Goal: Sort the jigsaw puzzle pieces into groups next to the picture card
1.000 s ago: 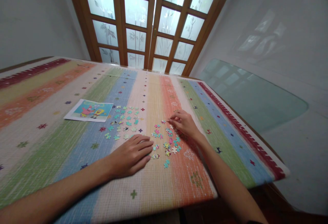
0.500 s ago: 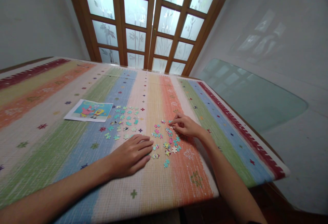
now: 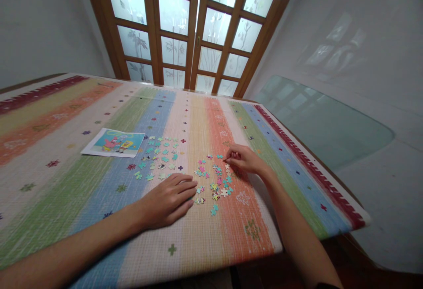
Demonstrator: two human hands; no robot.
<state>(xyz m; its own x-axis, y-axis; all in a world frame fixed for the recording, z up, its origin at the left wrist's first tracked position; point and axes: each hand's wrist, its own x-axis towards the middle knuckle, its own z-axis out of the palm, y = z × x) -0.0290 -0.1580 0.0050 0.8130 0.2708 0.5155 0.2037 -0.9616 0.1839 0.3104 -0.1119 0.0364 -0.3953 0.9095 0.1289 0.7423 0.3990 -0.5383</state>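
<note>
My left hand (image 3: 168, 200) lies flat on the striped tablecloth (image 3: 99, 218), fingers stretched out, its tips next to loose jigsaw pieces (image 3: 214, 187). My right hand (image 3: 246, 160) rests at the right edge of that scatter, fingers curled together in a pinch over a small piece I cannot make out. A second group of mostly teal pieces (image 3: 160, 157) lies further back and left. A cartoon reference picture (image 3: 114, 142) lies flat beyond them.
The table's near edge (image 3: 198, 276) and right edge (image 3: 317, 179) drop off close to my arms. A glass tabletop (image 3: 324, 121) stands to the right. Wooden doors with frosted panes (image 3: 188, 29) are behind the table.
My right hand has slid a little to the right and back, away from the middle of the pieces, its fingers drawing together. My left hand has stayed where it was.
</note>
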